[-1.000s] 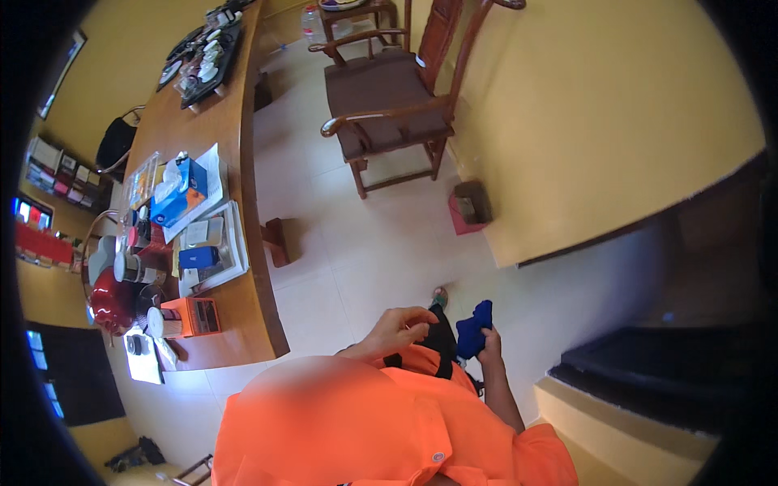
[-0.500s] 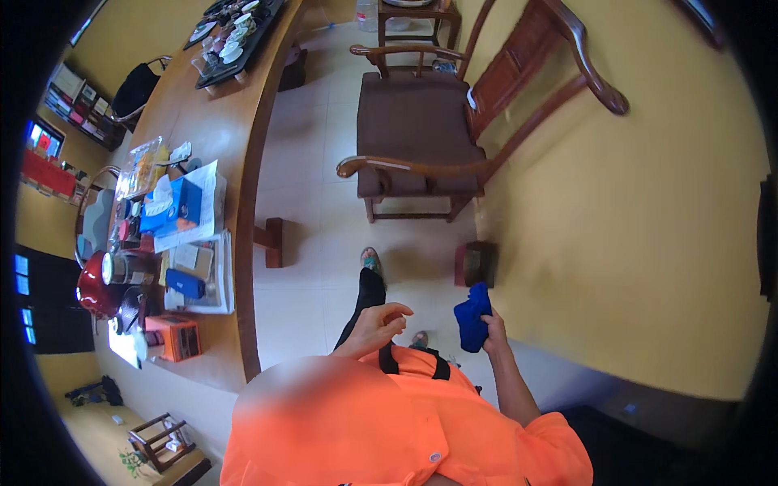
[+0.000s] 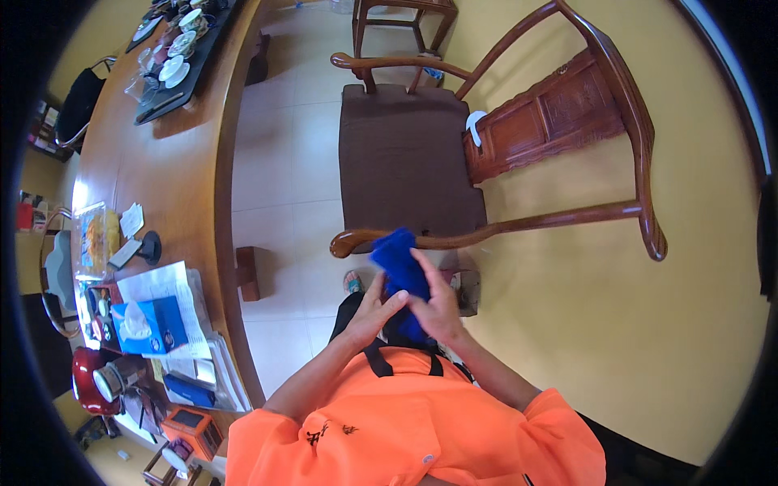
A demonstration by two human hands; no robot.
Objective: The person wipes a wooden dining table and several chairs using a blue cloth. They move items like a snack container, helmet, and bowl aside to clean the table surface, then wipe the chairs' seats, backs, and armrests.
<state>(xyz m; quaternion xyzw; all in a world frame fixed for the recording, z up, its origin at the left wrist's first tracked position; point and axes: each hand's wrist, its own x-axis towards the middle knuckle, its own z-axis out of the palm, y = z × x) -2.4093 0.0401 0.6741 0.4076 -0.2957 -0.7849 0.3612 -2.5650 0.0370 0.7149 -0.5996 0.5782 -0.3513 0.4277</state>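
Note:
A blue cloth (image 3: 403, 267) is bunched up in front of my body, close to the near armrest of a wooden armchair. My right hand (image 3: 440, 304) is closed round its right side, the thumb and fingers pressed into the folds. From the left, my left hand (image 3: 374, 314) touches the lower part of the cloth, its fingers partly hidden behind the fabric. The armchair (image 3: 405, 162) has a brown seat cushion and a carved back panel. A small white object (image 3: 476, 128) hangs at the meeting of seat and back.
To my left runs a long wooden table (image 3: 194, 170) with a dark tea tray (image 3: 174, 89), a blue tissue box (image 3: 150, 326), papers and a red rounded object (image 3: 91, 381). A yellow wall (image 3: 567, 340) stands on the right. Beyond the chair is a wooden side table (image 3: 401, 20).
I have come closer to the armchair. My right hand has brought the blue cloth leftward in front of me, and my left hand, free before, now meets it.

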